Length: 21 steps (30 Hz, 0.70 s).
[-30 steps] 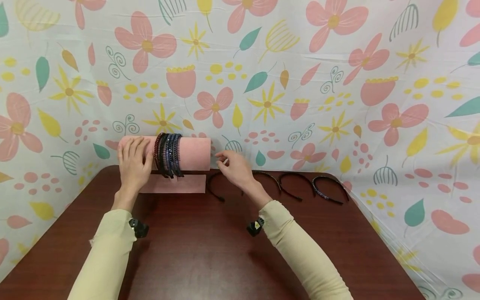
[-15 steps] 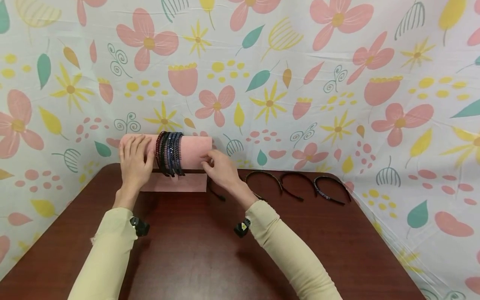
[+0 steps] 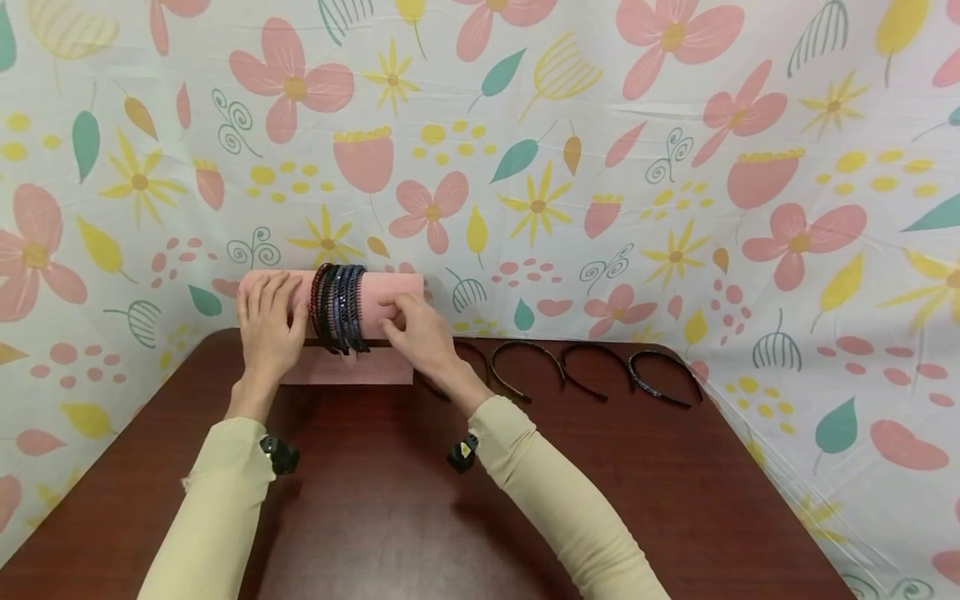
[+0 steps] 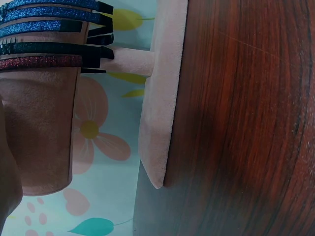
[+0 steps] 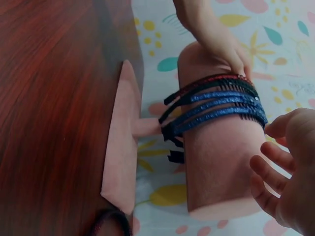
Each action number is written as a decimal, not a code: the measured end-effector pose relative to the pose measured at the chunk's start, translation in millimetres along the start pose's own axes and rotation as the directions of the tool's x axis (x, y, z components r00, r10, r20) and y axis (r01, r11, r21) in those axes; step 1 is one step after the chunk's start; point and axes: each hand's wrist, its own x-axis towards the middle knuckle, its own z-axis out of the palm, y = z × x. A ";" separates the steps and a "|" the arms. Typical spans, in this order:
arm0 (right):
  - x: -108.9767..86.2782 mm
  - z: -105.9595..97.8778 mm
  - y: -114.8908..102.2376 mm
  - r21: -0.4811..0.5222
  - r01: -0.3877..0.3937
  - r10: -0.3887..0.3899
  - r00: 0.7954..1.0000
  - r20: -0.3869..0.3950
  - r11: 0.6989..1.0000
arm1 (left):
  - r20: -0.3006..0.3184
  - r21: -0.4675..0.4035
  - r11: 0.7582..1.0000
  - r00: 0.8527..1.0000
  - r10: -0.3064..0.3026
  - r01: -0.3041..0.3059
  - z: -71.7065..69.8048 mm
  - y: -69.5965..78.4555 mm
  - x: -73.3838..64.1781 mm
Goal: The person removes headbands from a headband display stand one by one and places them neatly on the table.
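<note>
A pink padded headband display stand (image 3: 390,284) with a horizontal roll on a flat base stands at the table's far left. Several headbands (image 3: 339,308), dark red, black and glittery blue, sit side by side around the roll. My left hand (image 3: 267,321) rests on the roll's left end, left of the headbands. On the other side, my right hand (image 3: 423,333) hovers at the roll's right part with loosely bent fingers and nothing visible in them. In the right wrist view its fingertips (image 5: 276,125) are near the outermost blue headband (image 5: 216,117); contact cannot be told.
Several dark headbands lie in a row along the table's back edge, among them a black one (image 3: 592,346) and a blue-patterned one (image 3: 637,379). My right forearm partly covers the nearest ones. A floral cloth (image 3: 540,167) hangs right behind the brown table (image 3: 375,500).
My right hand has moved left, from beyond the roll's right end to in front of the roll near the headbands. The left hand and the stand stay in place.
</note>
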 end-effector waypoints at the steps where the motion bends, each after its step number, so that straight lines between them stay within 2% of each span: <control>1: 0.6 1.8 -1.1 -0.004 0.003 -0.003 1.000 0.006 1.000 | 0.001 0.000 1.000 1.000 -0.001 0.001 0.0 0.2 0.1; 5: 3.7 10.3 -6.8 -0.043 -0.002 0.002 1.000 -0.004 0.999 | 0.006 -0.004 1.000 1.000 0.002 -0.002 0.4 -0.5 0.9; 11: 8.6 30.0 -15.6 -0.140 -0.032 0.017 0.994 -0.105 0.990 | -0.018 0.006 1.000 1.000 0.006 -0.006 0.1 -4.3 0.7; 15: 10.4 40.0 -18.3 -0.135 -0.052 0.034 0.991 -0.132 0.989 | -0.006 0.005 1.000 1.000 0.007 -0.007 1.7 -4.2 -0.9; 21: 14.7 44.4 -21.1 -0.153 -0.043 0.020 0.988 -0.151 0.987 | -0.004 0.012 1.000 1.000 0.009 -0.009 1.5 -2.2 0.8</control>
